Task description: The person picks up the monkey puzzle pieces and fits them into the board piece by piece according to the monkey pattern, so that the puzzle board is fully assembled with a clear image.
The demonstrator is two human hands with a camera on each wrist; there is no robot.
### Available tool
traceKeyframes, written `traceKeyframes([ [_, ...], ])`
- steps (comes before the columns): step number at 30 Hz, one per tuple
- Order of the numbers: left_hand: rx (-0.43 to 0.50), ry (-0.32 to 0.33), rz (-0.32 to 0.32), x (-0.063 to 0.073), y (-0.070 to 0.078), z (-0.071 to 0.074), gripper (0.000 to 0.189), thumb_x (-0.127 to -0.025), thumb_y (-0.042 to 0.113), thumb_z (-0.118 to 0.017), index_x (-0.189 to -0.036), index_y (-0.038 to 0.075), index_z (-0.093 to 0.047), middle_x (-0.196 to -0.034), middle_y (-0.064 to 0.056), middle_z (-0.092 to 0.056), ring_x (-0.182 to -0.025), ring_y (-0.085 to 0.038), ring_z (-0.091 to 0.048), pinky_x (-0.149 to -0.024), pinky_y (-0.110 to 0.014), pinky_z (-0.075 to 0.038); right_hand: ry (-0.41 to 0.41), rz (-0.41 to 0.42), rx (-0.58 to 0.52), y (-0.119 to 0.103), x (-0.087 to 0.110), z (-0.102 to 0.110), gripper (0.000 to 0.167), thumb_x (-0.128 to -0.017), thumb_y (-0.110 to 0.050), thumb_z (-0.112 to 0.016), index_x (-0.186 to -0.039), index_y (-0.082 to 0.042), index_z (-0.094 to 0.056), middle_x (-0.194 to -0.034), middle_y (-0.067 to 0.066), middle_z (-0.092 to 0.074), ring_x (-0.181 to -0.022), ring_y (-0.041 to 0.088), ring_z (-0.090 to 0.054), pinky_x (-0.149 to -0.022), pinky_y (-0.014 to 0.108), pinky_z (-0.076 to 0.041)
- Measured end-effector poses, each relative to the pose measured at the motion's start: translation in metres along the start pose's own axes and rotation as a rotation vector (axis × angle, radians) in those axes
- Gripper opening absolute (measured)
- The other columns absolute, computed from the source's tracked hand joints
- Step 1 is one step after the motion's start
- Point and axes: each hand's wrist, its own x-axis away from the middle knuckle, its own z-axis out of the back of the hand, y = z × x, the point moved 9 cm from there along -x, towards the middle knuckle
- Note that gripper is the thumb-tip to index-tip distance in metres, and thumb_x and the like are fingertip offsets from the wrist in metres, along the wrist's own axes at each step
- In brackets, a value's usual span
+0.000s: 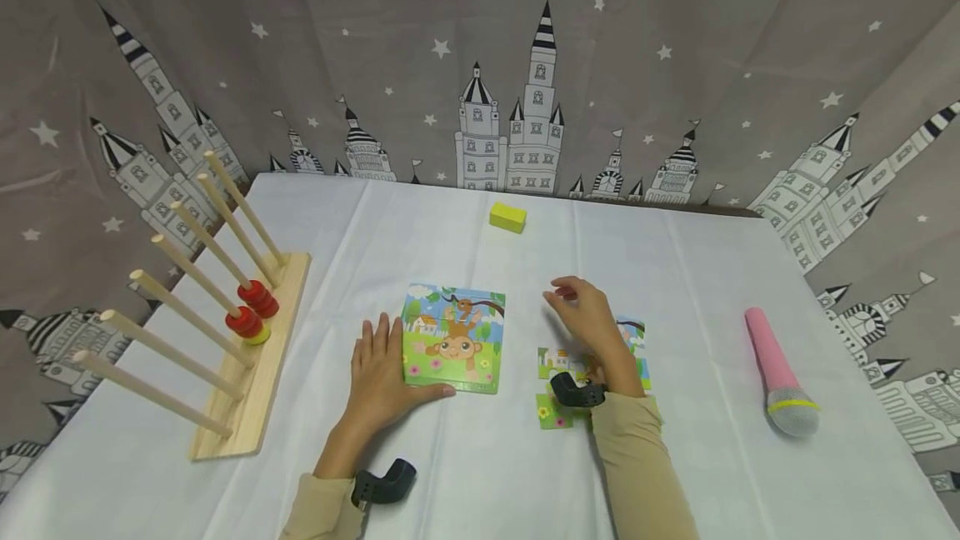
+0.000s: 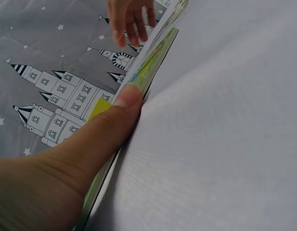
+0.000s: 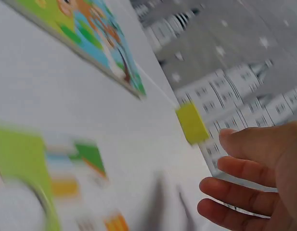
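A square puzzle board (image 1: 453,340) with a monkey picture lies flat near the table's middle. My left hand (image 1: 381,373) rests against its left side with long, straight fingers; the thumb (image 2: 128,96) touches the near edge. To the right, my right hand (image 1: 585,315) hovers over the cloth with loosely bent fingers and nothing between them, as the right wrist view also shows. Beneath that wrist lie loose puzzle pieces (image 1: 553,412) with matching scenery, partly hidden by the forearm and the black wrist camera.
A wooden peg rack (image 1: 288,332) with red rings (image 1: 257,298) and a yellow one stands on the left. A yellow block (image 1: 507,217) sits at the back. On the right lies a pink toy microphone (image 1: 772,357). A grey castle-print curtain (image 1: 300,40) hangs behind the table.
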Motion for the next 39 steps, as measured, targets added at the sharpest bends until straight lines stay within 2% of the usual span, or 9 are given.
traceKeyframes([
  [5,-0.002,0.003,-0.001,0.001,-0.001,0.001,0.124,-0.056,0.061,-0.075,-0.143,-0.004,-0.013,-0.15,-0.028,-0.004,-0.137,-0.046,0.006,-0.109,-0.059,-0.003,0.046,-0.07,0.016,0.033,0.004,0.031,0.036,-0.091,-0.031,-0.052,-0.114,-0.003,-0.058,-0.109,0.017,-0.062,-0.102,0.03,-0.057,-0.087,0.043,-0.046],
  [11,0.003,0.007,-0.009,0.0,0.001,0.001,0.124,-0.057,0.061,-0.075,-0.143,-0.004,-0.014,-0.149,-0.028,-0.005,-0.137,-0.046,0.005,-0.109,-0.059,-0.004,0.067,-0.16,0.039,0.07,0.014,0.063,0.041,-0.092,-0.034,-0.049,-0.116,-0.001,-0.056,-0.112,0.021,-0.059,-0.104,0.033,-0.055,-0.089,0.046,-0.044],
  [19,0.005,0.02,-0.014,0.001,0.002,0.003,0.124,-0.056,0.06,-0.075,-0.143,-0.005,-0.014,-0.149,-0.028,-0.006,-0.137,-0.046,0.004,-0.109,-0.059,-0.004,0.104,-0.232,0.087,0.1,0.021,0.077,0.042,-0.092,-0.033,-0.049,-0.116,0.001,-0.057,-0.111,0.022,-0.059,-0.102,0.034,-0.054,-0.087,0.045,-0.043],
  [23,0.011,0.022,-0.011,0.001,0.002,0.003,0.124,-0.056,0.059,-0.076,-0.143,-0.004,-0.014,-0.149,-0.028,-0.006,-0.137,-0.046,0.004,-0.109,-0.059,-0.003,0.11,-0.215,0.098,0.102,0.021,0.076,0.041,-0.092,-0.031,-0.05,-0.115,0.001,-0.057,-0.109,0.022,-0.06,-0.1,0.033,-0.055,-0.086,0.045,-0.043],
  [27,0.015,0.024,-0.008,0.002,0.001,0.002,0.124,-0.056,0.059,-0.076,-0.143,-0.004,-0.014,-0.15,-0.027,-0.006,-0.138,-0.045,0.004,-0.109,-0.058,-0.003,0.088,-0.159,0.118,0.098,0.023,0.073,0.039,-0.091,-0.028,-0.052,-0.115,0.003,-0.057,-0.107,0.023,-0.059,-0.098,0.034,-0.055,-0.085,0.046,-0.044],
  [34,0.008,0.012,-0.002,0.001,0.001,0.002,0.124,-0.056,0.06,-0.075,-0.143,-0.004,-0.013,-0.15,-0.027,-0.004,-0.138,-0.044,0.005,-0.11,-0.058,-0.003,-0.068,0.022,0.155,0.078,0.033,0.067,0.048,-0.085,-0.022,-0.062,-0.12,0.01,-0.051,-0.114,0.028,-0.052,-0.105,0.04,-0.05,-0.092,0.052,-0.04],
  [37,0.006,0.008,0.001,0.001,0.001,0.002,0.124,-0.056,0.06,-0.075,-0.143,-0.004,-0.013,-0.15,-0.027,-0.004,-0.138,-0.044,0.006,-0.11,-0.058,-0.003,-0.11,0.031,0.172,0.075,0.038,0.065,0.054,-0.082,-0.024,-0.065,-0.123,0.009,-0.05,-0.118,0.029,-0.048,-0.108,0.042,-0.046,-0.093,0.055,-0.037],
  [39,0.001,0.007,0.0,0.001,0.001,0.002,0.124,-0.057,0.06,-0.075,-0.143,-0.004,-0.013,-0.15,-0.026,-0.004,-0.138,-0.044,0.006,-0.11,-0.058,-0.003,-0.132,-0.003,0.176,0.077,0.041,0.063,0.057,-0.081,-0.026,-0.066,-0.125,0.006,-0.048,-0.121,0.028,-0.043,-0.112,0.043,-0.041,-0.095,0.058,-0.034],
])
